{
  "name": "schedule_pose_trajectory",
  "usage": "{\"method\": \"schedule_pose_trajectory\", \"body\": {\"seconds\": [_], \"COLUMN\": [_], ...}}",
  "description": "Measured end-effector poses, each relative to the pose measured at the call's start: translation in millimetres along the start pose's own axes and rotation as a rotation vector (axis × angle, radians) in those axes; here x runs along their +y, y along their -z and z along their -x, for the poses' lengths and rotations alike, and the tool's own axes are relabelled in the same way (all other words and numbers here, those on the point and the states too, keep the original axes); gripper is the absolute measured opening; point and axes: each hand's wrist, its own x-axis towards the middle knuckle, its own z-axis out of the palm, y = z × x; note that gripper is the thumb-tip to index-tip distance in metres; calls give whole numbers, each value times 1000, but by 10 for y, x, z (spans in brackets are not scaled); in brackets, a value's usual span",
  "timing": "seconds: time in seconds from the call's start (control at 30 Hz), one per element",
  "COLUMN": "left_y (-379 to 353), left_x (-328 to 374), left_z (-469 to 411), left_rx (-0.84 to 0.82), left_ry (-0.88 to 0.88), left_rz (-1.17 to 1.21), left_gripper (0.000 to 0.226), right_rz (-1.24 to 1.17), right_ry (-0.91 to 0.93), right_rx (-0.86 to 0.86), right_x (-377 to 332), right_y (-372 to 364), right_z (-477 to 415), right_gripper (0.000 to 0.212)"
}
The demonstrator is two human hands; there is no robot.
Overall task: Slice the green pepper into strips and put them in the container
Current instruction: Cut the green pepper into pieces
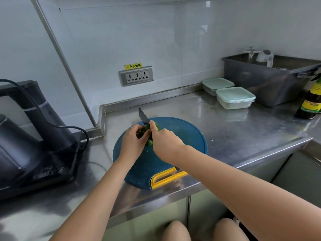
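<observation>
From the head camera, the green pepper [147, 132] lies on the far-left part of a round blue cutting board [184, 138], between the two hands. Only parts of it show: a glossy, dark green curved skin under the fingers and a brighter green patch at its near end. How far it is cut cannot be told, since the hands cover most of it.

The left hand [132, 142] has its fingers curled over the pepper from the left and pins it to the board. The right hand [165, 141] grasps a knife [143, 116]. The forefinger lies along the spine and the handle is hidden in the palm. The dark blade points away from the person and sits on the pepper beside the left fingertips.

The board rests on a steel counter [243, 129], with a yellow handle [167, 178] at its near edge. A few green specks lie on the board and counter.

Well to the right, by the wall, stand two clear containers, the nearer container [235, 97] and the farther one [217, 84], both closed with pale green lids. Behind them are a grey tub [264, 80] and a dark bottle [311, 103]. A black kettle stand [34, 136] sits at the left.
</observation>
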Motion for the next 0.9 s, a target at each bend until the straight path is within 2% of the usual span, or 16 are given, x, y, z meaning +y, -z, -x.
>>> {"method": "schedule_pose_trajectory", "body": {"seconds": [0.17, 0.33, 0.43, 0.73, 0.9], "left_y": [22, 59, 66, 100, 135], "left_x": [54, 75, 6, -140, -79], "left_z": [41, -13, 17, -39, -22], "left_rx": [37, 80, 67, 18, 18], "left_ry": [32, 169, 145, 267, 249], "left_rz": [31, 50, 54, 249, 234], "left_gripper": [17, 20, 25, 22, 21], "right_rz": [47, 96, 76, 101, 62], "right_ry": [-4, 9, -28, -29, -50], "right_rx": [25, -37, -27, -72, -73], "right_x": [-50, -13, 59, 37, 40], "right_y": [-93, -271, -277, -243, -222], "right_z": [54, 333, 361, 242, 223], "right_gripper": [71, 76, 78, 81, 80]}}
